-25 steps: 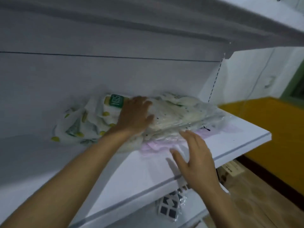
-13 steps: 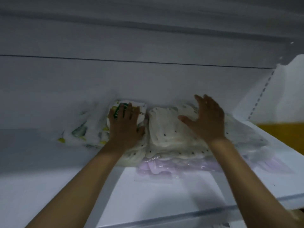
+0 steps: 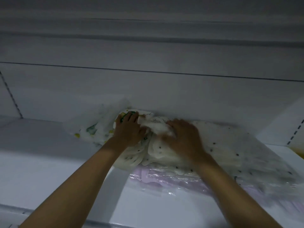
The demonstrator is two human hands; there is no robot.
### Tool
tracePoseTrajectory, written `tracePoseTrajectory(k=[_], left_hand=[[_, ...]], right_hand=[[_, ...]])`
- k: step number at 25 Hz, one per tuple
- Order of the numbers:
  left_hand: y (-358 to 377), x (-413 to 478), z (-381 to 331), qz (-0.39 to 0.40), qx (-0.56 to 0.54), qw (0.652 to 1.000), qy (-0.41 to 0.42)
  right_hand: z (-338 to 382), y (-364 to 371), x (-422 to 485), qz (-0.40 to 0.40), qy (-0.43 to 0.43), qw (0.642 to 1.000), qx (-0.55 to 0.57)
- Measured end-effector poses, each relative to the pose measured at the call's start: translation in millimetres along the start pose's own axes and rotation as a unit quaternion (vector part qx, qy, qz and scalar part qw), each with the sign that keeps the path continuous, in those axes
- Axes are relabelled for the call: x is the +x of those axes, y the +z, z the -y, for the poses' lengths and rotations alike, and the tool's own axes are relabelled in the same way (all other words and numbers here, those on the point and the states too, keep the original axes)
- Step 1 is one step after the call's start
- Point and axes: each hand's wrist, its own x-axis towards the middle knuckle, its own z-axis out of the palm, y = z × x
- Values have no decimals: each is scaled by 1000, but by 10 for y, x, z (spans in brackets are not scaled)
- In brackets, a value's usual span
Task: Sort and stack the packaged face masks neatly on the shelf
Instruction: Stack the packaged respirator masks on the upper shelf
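Here, left hand presses flat-fingered on the printed pack; right hand (blurred) curls into the dotted pack, which runs rightward from its fingers along the shelf.

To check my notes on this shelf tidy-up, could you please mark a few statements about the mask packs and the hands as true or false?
1. The right hand is on the dotted white pack. True.
2. The lilac pack lies on top of the dotted white pack. False: the lilac pack lies underneath it.
3. The left hand rests on the yellow-and-green printed pack. True.
4. The packs sit at the front edge of the shelf. False: they lie at the rear, by the back panel.
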Motion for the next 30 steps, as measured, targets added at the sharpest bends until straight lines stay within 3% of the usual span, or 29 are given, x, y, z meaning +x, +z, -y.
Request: tracePoseTrajectory(k=[2, 5, 7, 9, 12, 14, 17, 18, 19, 21, 24, 25, 27, 28, 30], left_hand=[[-73, 35, -68, 15, 12, 999, -28], [-190, 74, -126, 12, 9, 999, -49], [-294, 59, -81, -5, -54, 997, -52], [-393, -46, -29, -74, -197, 975, -73], [-595, -267, -117, -290, -329, 897, -50], [-702, -436, -315, -379, -324, 867, 7], [-650, -694, -716, -357, -271, 890, 85], [-595, -789, -846, -342, -251, 899, 107], [-560, -871, -932, -338, -224, 905, 124], [-573, -1019, -981, -337, -176, 915, 132], [-613, -1350, -944, -297, -217, 914, 174], [-603, -1487, -930, -287, -280, 900, 172], [-563, -1751, -889, -321, -402, 855, 71], [-544, -1877, -859, -341, -462, 818, -17], [-554, -2068, -761, -313, -618, 699, -180]], right_hand=[[-84, 284, -126, -8, -9, 1000, -22], [-196, 319, -149, -44, 10, 996, 76], [-204, 282, -143, -70, 19, 988, 139], [-180, 232, -157, -92, 30, 974, 207], [-172, 177, -174, -92, 70, 941, 318], [-110, 60, -188, -129, 85, 907, 391], [169, -282, -221, -199, 141, 798, 552], [313, -428, -261, -181, 171, 749, 615], [428, -537, -320, -141, 176, 722, 655], [602, -669, -459, -68, 167, 692, 700], [670, -731, -581, -70, 207, 636, 740], [676, -707, -596, -71, 227, 619, 748], [756, -608, -662, -56, 270, 583, 764], [831, -554, -704, -43, 285, 567, 772], [1000, -442, -778, -11, 296, 546, 783]])
